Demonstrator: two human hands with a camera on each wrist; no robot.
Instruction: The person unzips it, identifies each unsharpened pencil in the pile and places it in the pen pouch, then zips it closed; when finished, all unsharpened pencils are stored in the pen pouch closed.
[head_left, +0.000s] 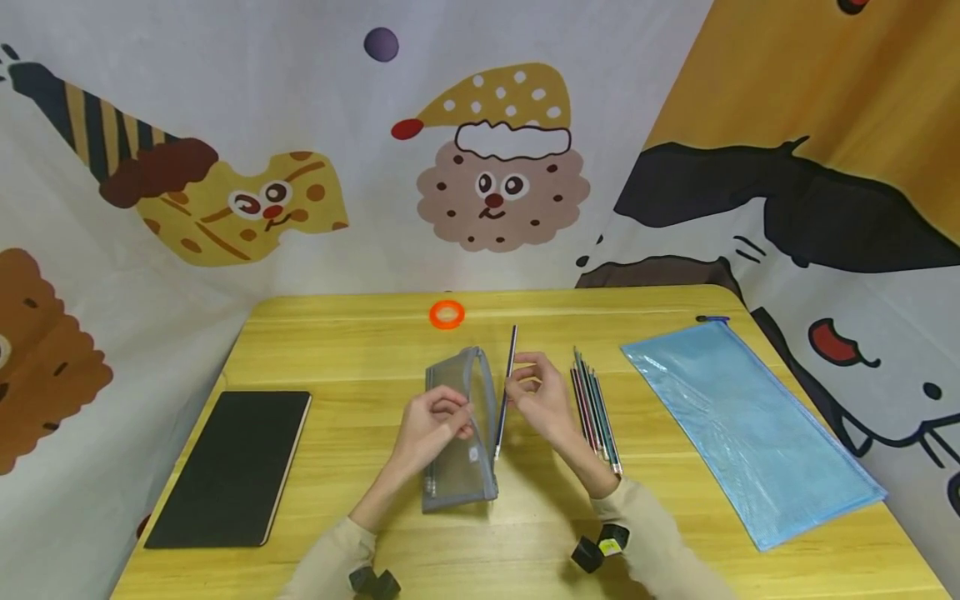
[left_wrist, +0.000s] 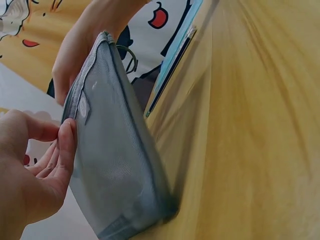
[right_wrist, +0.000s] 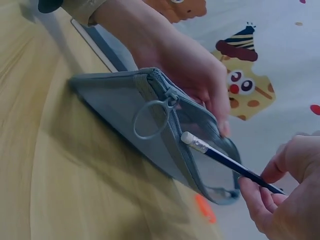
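Note:
My left hand (head_left: 431,427) pinches the open edge of a grey mesh pencil case (left_wrist: 110,145), whose zipper side faces right in the head view. Between the thumb and fingers of my right hand (head_left: 542,396) is a dark blue pencil (right_wrist: 227,164). Its white eraser end is at the case's zippered opening, beside the ring-shaped zipper pull (right_wrist: 151,120). Whether the eraser touches the zipper, I cannot tell. To the right of that hand, a bundle of several pencils (head_left: 594,408) lies on the table, partly behind the wrist.
A black notebook (head_left: 228,468) lies on the left of the wooden table (head_left: 360,350). On the right is a translucent blue zip pouch (head_left: 750,433). An orange ring (head_left: 447,314) sits near the back edge, before a cartoon-printed cloth (head_left: 322,75).

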